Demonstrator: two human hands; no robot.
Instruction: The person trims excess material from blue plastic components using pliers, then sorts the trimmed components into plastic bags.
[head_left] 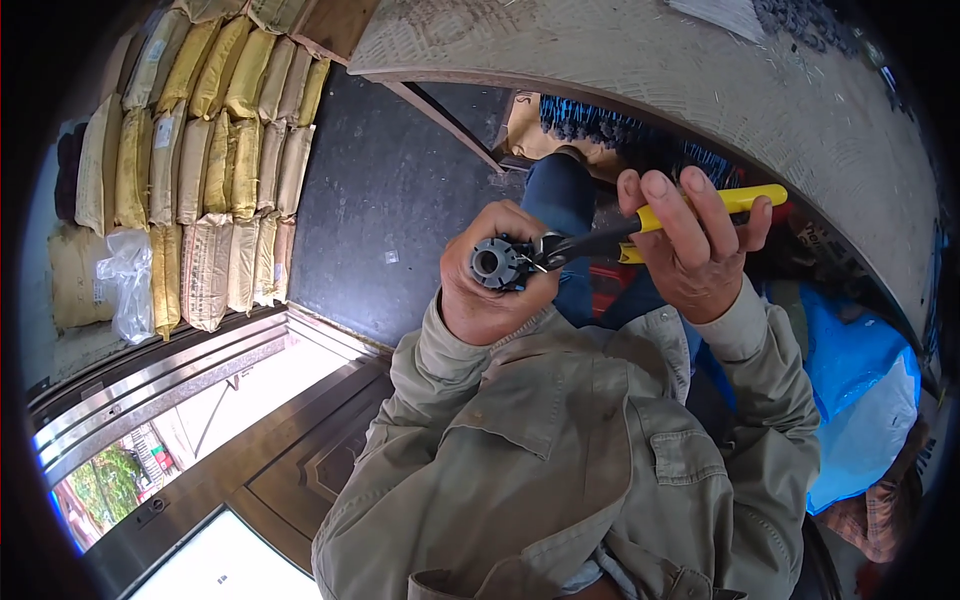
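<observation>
**Pliers on a small round part, held at chest height**

Close to the chest, head view: my left hand (490,285) is clenched around a small dark cylindrical part (497,264), its round face with a centre hole turned toward the camera. My right hand (695,250) is wrapped around the yellow handles of a pair of pliers (640,228), fingers closed on them. The dark nose of the pliers reaches left and meets the rim of the part, just beside the left thumb. Whether the nose is biting something on the rim or only touching it, I cannot tell; a small pale bit shows at the contact point, too small to name.

Judgement on handling: the part should stay braced in the fist so it cannot twist, and the plier tips want a square bite close to the rim. A slip would send the nose toward the left thumb, so a slow squeeze seems wiser than a yank.

Surroundings, same view: both hands are above the lap, blue trousers (562,200) below and a khaki jacket (560,450) filling the lower frame. Dark floor (385,200) lies beyond. Stacked yellow and tan sacks (215,150) line the left wall. A grey patterned table edge (700,70) curves overhead, and a blue plastic bag (860,370) sits at right.
</observation>
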